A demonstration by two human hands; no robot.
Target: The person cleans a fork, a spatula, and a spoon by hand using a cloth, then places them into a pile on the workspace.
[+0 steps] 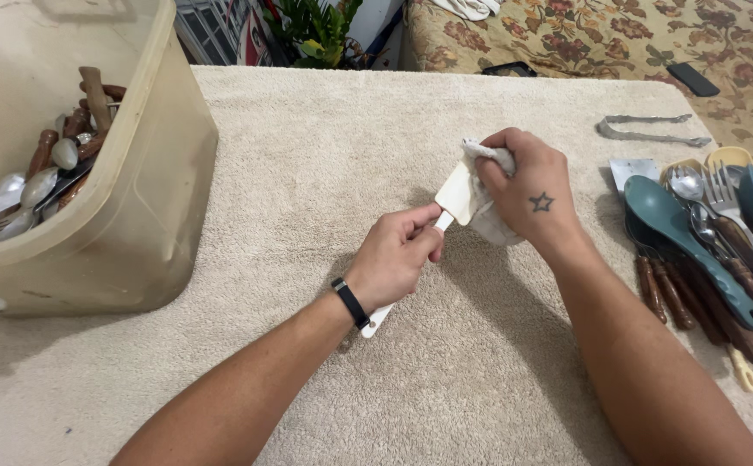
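- Spatula [456, 195]: small, cream-white, flat blade with a white handle; held above the middle of the desk [307, 173], which is covered by a beige towel.
- Left hand [394, 256]: fingers closed around the spatula's handle just below the blade; the handle's end sticks out beneath the wrist, beside a black wristband [351, 303].
- Right hand [527, 185]: fingers closed on a white cloth [485, 207], pressed against the blade's upper edge.
- Plastic tub [148, 173]: translucent, at the desk's left edge; holds spoons and wooden-handled cutlery.
- Laid-out utensils [704, 250]: at the right edge, well apart from the hands; teal spoons, metal forks and spoons, brown-handled pieces.
- Metal tongs [652, 129]: lying beyond the utensils, near the desk's far side.
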